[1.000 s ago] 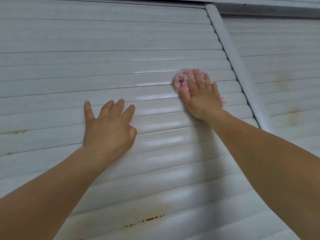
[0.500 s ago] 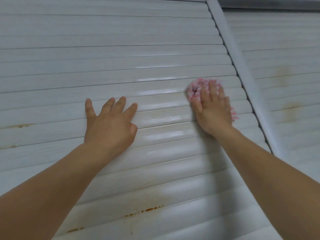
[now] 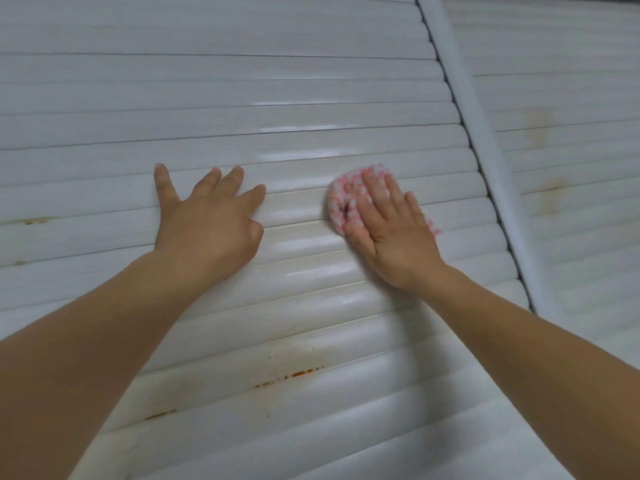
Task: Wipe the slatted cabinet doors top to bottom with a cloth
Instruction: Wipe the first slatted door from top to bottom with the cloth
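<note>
A white slatted cabinet door (image 3: 242, 91) fills most of the view. My right hand (image 3: 388, 230) lies flat with straight fingers on a pink and white nubby cloth (image 3: 341, 199), pressing it against the slats. Only the cloth's left and top edges show past the fingers, plus a small bit by the little finger. My left hand (image 3: 207, 216) rests flat on the same door to the left, fingers spread, holding nothing. A wet sheen shows on the slats above and below the cloth.
A white vertical post (image 3: 481, 147) divides this door from a second slatted door (image 3: 571, 140) on the right, which carries yellowish stains. Rust-brown marks (image 3: 294, 374) sit on the lower slats, and more at the left edge (image 3: 31, 221).
My right hand has slid the cloth down the door and a little to the left over several slats. The left hand has stayed planted on the same slats.
</note>
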The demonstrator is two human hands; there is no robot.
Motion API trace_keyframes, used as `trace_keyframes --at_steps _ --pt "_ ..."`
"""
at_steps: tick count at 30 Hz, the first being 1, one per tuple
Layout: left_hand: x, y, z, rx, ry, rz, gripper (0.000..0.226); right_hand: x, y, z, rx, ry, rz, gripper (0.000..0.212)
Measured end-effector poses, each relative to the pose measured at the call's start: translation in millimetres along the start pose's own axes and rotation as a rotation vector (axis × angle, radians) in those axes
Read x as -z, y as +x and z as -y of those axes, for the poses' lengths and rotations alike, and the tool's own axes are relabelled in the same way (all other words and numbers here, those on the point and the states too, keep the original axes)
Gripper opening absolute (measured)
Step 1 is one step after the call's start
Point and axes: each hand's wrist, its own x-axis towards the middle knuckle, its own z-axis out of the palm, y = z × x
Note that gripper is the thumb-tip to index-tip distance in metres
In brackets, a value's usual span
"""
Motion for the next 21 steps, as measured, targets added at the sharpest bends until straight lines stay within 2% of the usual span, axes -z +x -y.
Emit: trace_keyframes --at_steps 2,5,11,13,18,19,21 --pt "-0.9 0.2 0.7 -0.013 0.006 -0.006 0.052 6.3 3.2 -14.7 -0.143 0.013 0.019 0.06" --pt "-3.2 0.3 2.1 -0.025 0.023 -0.018 0.052 -0.6 -22.5 -17.1 -0.208 0.068 0.004 0.06" --pt "-7.8 1.1 2.5 -0.024 0.005 -0.032 0.052 -30.9 -125.1 -3.6 -0.039 0.057 -0.01 0.058" --pt "-8.0 1.7 2.2 -0.022 -0.001 -0.028 0.052 -27.2 -115.5 -16.0 -0.046 0.03 -0.021 0.059" --pt "-5.0 1.6 0.9 -0.023 -0.03 -0.016 0.051 -12.7 -63.9 -19.7 -0.348 0.126 -0.043 0.063" --pt "-4.6 1.1 0.2 -0.021 -0.042 -0.012 0.051 -14.9 -65.8 -9.0 -0.349 0.132 -0.046 0.061" --pt "-3.7 -0.9 -1.0 -0.011 -0.064 -0.002 0.051 -24.3 -80.3 14.3 -0.2 0.121 -0.021 0.06"
